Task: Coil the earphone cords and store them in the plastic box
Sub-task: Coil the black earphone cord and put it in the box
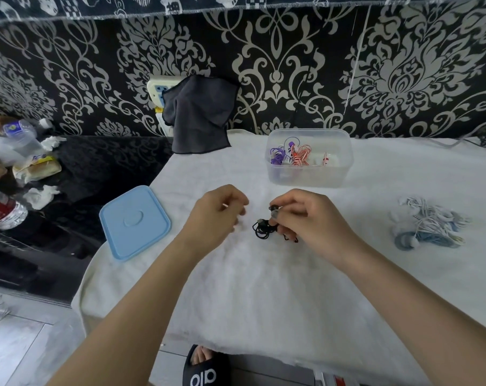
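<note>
My right hand (305,218) pinches a black earphone cord (264,228), gathered in a small coil that hangs from my fingers just over the white cloth. My left hand (216,215) hovers a little to the left of the coil, fingers curled and blurred, with nothing visible in it. Behind them stands the clear plastic box (308,174), lid off, holding a purple cord (278,157), a red-and-white cord (300,156) and a white one. A tangle of white and blue cords (431,227) lies on the cloth at the right.
The blue lid (134,221) lies flat at the cloth's left edge. A dark cloth (197,115) hangs over a wall socket behind the table (250,288). Bottles, wrappers and tissues (19,168) crowd a dark surface at the left. The table's front edge is near my sandal.
</note>
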### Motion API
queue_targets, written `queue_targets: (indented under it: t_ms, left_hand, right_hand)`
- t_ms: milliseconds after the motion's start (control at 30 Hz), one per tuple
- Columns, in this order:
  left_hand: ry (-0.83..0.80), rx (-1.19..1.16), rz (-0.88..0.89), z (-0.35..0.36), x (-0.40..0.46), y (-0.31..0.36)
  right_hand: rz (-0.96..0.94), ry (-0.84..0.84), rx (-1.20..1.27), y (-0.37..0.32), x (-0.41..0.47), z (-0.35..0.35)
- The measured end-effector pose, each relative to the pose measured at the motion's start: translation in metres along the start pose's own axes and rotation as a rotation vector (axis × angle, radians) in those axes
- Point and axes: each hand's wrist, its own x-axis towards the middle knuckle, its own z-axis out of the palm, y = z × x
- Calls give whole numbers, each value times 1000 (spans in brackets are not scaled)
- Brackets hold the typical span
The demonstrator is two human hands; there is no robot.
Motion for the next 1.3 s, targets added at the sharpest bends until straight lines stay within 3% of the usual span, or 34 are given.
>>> queue_targets:
  t_ms: [100, 200, 700, 900, 1033, 1300]
  left_hand:
    - [101, 330, 77, -11, 5, -16]
    - [72, 492, 40, -21, 9, -25]
    - [56, 536, 62, -12, 21, -43]
    - [79, 484, 78, -15, 21, -41]
    - [117, 312, 174, -14, 10, -19]
    - [-86, -162, 50, 0, -12, 10]
  right_hand:
    - [38, -46, 42, -1, 0, -1]
    - [74, -81, 44, 1, 2, 0]
    - [98, -80, 34, 7, 3, 12]
    - [120, -36, 96, 4, 3, 5]
    - [124, -45, 124, 1, 2, 5]
    - [96, -36, 173, -5, 0, 0]
